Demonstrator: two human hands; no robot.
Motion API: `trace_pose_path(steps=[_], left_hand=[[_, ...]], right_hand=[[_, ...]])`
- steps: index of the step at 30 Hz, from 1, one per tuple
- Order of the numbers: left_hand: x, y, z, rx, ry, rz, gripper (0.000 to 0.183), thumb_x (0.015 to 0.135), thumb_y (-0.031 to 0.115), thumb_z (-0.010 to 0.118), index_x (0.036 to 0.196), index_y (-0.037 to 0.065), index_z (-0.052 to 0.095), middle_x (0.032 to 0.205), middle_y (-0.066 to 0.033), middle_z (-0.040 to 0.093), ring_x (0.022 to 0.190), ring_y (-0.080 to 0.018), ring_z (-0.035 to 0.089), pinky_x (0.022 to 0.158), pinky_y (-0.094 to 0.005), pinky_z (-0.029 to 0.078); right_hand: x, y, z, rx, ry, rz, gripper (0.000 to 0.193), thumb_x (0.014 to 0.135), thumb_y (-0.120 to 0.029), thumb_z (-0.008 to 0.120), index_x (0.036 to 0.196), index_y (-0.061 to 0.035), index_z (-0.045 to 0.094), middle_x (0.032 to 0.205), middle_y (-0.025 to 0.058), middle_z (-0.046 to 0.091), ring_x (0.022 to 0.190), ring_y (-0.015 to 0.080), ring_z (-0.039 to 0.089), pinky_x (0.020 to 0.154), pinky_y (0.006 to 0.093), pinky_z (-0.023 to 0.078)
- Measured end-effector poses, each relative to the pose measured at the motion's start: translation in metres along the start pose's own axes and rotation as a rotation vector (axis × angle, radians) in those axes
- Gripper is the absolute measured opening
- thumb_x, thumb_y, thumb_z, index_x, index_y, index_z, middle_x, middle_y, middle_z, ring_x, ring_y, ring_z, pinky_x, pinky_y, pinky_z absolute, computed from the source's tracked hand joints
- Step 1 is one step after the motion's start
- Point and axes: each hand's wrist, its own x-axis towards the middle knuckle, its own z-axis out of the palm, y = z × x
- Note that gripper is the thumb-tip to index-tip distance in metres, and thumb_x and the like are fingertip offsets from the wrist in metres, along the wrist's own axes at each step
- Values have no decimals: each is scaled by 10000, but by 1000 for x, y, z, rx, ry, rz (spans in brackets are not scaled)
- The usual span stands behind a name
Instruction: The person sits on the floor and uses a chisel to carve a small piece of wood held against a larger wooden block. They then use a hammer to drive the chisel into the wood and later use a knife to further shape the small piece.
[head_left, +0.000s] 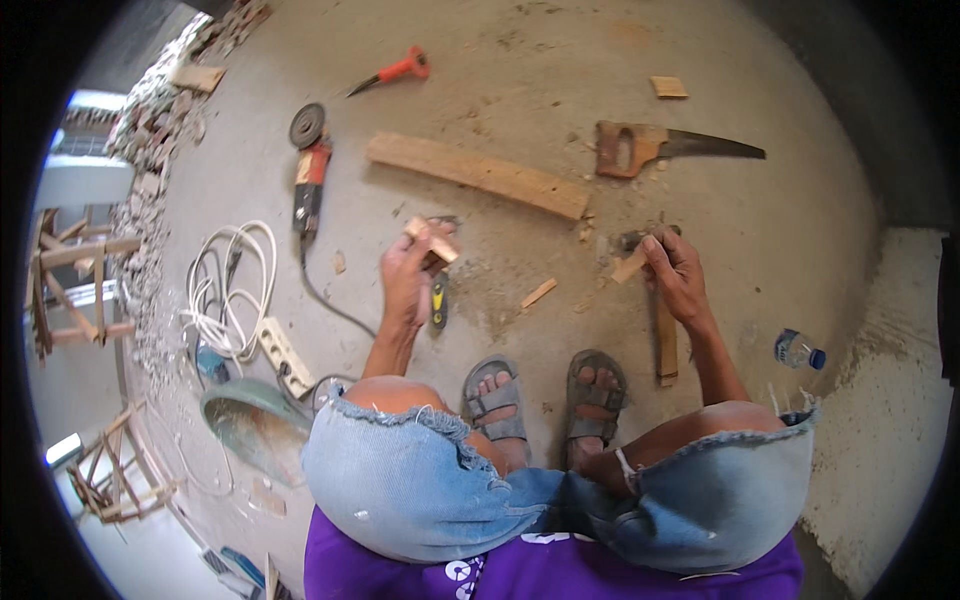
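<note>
In my left hand (pixel 402 282) is a small pale wood block (pixel 438 241), slightly smeared by motion, with the fingers closed round it. My right hand (pixel 678 275) pinches a thin, light wood piece (pixel 628 267) between thumb and fingers. Under that hand a hammer (pixel 665 345) lies on the floor, its wooden handle toward me and its head partly hidden. A yellow-and-black tool handle (pixel 439 301) lies beside my left wrist; its other end is hidden. Between the hands a wood sliver (pixel 539 293) rests on the floor.
Beyond my hands lie a long wooden beam (pixel 480 174), a handsaw (pixel 660 147), an angle grinder (pixel 311 180) and a red-handled chisel (pixel 395 70). At left are a white power strip (pixel 284 357), coiled cable (pixel 232 290) and green basin (pixel 245 395); at right, a plastic bottle (pixel 798 349).
</note>
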Motion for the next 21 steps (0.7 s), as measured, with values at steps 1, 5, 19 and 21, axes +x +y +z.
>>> trace_pose_path(steps=[1,5,19,21], left_hand=[[-1,-3,8,-31,-29,-51,398,1043,228,569,1334,-40,536,1216,-166,677,1050,-232,690,925,-354,558],[-14,-10,40,-186,-138,-287,415,1072,246,489,1389,-23,488,1197,-141,672,1023,-224,685,947,-376,557],[-41,-44,59,-38,-358,-360,575,1048,324,558,1517,95,319,805,14,549,670,-81,526,681,-249,483],[-54,-60,82,256,-349,-198,628,1026,291,596,1535,105,280,877,-6,593,715,-77,532,686,-250,479]], right_hand=[[1,13,-1,-141,-102,-6,310,987,-303,627,961,6,618,763,123,584,697,205,555,652,355,458],[-2,32,8,-690,-214,-123,388,977,-332,652,1177,-2,619,913,175,670,865,338,649,775,430,500],[-8,18,70,-207,-333,-56,371,1056,-354,530,1082,3,625,759,79,600,700,201,567,669,359,464],[-16,26,76,-65,-400,97,387,1075,-379,486,1026,-18,616,749,33,563,685,139,528,636,321,435]])
